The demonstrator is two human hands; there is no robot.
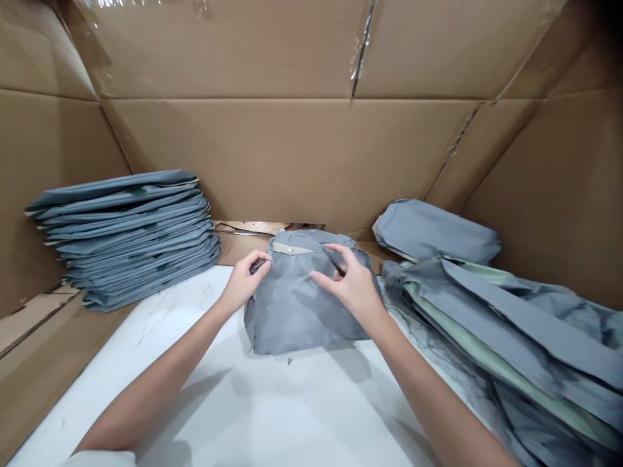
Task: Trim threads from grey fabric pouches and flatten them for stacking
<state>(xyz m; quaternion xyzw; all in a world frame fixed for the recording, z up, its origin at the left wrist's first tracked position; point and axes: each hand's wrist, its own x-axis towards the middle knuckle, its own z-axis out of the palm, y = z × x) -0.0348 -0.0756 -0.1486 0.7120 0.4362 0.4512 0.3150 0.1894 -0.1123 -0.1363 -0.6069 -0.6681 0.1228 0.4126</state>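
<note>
Left hand (243, 282) curled, right hand (359, 288) cupped at gray cloth (298, 311).

No text, label, brand, number or sign can be read. On the pale strip (280, 248) of the grey fabric item (311, 305), a small mark (291, 250) is seen, too small to be identified. On the counter (243, 415), a tiny dark V-shape (289, 361) is seen; its nature cannot be determined.
</note>
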